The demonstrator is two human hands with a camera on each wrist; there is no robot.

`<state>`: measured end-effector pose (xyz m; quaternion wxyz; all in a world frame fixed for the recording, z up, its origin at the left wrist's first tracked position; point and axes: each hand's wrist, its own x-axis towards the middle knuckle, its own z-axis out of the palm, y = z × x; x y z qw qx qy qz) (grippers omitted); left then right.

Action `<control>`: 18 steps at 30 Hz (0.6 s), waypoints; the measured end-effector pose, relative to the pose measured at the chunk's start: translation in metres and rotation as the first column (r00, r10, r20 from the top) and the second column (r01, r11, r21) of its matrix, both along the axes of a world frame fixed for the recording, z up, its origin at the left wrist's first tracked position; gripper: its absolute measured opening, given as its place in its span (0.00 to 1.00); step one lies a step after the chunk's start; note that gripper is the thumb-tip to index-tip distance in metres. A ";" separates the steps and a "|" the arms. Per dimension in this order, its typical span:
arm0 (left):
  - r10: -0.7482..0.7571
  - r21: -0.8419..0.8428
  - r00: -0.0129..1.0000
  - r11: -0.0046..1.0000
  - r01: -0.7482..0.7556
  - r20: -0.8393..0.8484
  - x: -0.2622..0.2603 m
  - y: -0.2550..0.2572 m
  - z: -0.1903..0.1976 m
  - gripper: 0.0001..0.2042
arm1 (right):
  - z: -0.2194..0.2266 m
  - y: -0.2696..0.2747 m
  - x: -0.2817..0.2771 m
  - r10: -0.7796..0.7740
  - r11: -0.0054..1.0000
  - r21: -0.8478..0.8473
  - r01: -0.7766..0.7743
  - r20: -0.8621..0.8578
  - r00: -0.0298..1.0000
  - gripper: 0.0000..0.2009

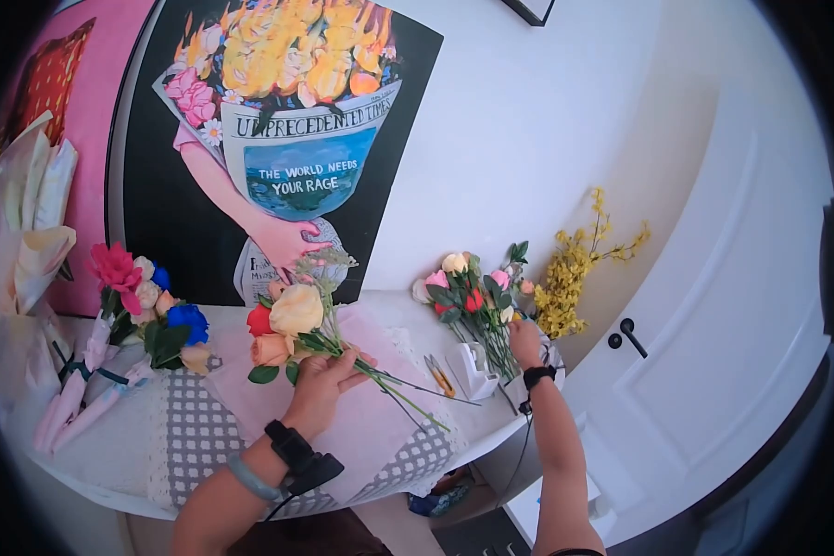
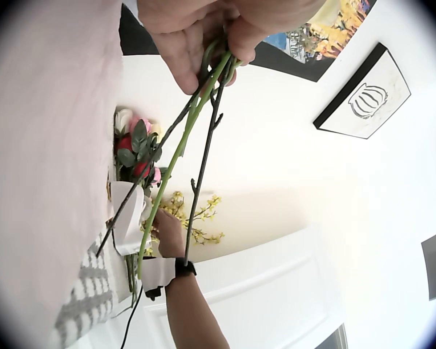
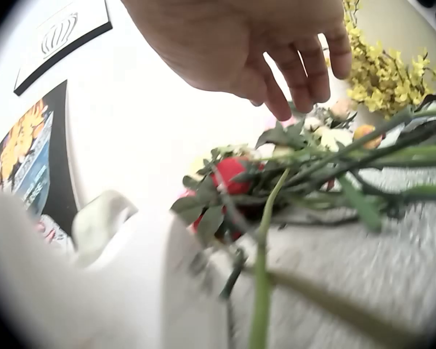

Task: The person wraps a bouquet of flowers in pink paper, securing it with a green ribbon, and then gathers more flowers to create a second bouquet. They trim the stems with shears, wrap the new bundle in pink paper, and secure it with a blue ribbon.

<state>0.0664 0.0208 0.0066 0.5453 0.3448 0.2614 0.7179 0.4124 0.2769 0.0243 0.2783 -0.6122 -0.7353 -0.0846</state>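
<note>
My left hand [image 1: 317,397] grips a small bunch of flowers by the stems, above pink wrapping paper [image 1: 366,463]. The bunch has a cream rose [image 1: 296,309], an orange rose [image 1: 271,350], a red bloom [image 1: 259,320] and feathery greenery. Its green and dark stems [image 2: 180,149] stick out past the fingers in the left wrist view. At the table's right end, my right hand [image 1: 525,345] reaches over a pile of loose flowers [image 1: 463,295]. In the right wrist view its fingers [image 3: 316,76] hang loosely extended, holding nothing, above red blooms [image 3: 232,174] and leafy stems.
A white tape dispenser [image 1: 473,372] and orange-handled cutters [image 1: 440,376] lie between the hands. Wrapped bouquets [image 1: 88,371] rest at the left. Yellow blossom sprays [image 1: 565,287] stand at the back right, near a white door [image 1: 695,398]. A painting [image 1: 296,167] leans behind the table.
</note>
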 end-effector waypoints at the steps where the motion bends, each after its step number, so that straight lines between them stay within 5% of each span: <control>1: 0.002 -0.005 1.000 1.000 -0.002 -0.007 0.000 0.000 0.001 0.06 | -0.004 0.014 0.012 0.007 0.999 0.049 -0.006 -0.022 1.000 0.11; 5: 0.003 -0.010 1.000 1.000 -0.003 -0.005 0.000 0.000 0.003 0.06 | -0.018 0.037 0.030 0.222 0.943 -0.172 -0.285 -0.310 0.924 0.12; 11: -0.005 -0.013 1.000 1.000 0.005 0.005 -0.001 -0.001 0.003 0.06 | -0.030 0.056 0.035 0.232 0.895 -0.294 -0.335 -0.336 0.913 0.15; 14: -0.010 -0.008 1.000 1.000 0.010 0.004 -0.001 -0.001 0.004 0.06 | -0.040 0.084 0.057 0.328 0.942 0.023 -0.336 -0.285 0.901 0.15; 18: -0.011 0.004 1.000 1.000 0.011 -0.019 0.000 -0.001 0.003 0.06 | 0.025 0.010 0.029 0.412 0.907 0.268 -0.325 -0.398 0.820 0.17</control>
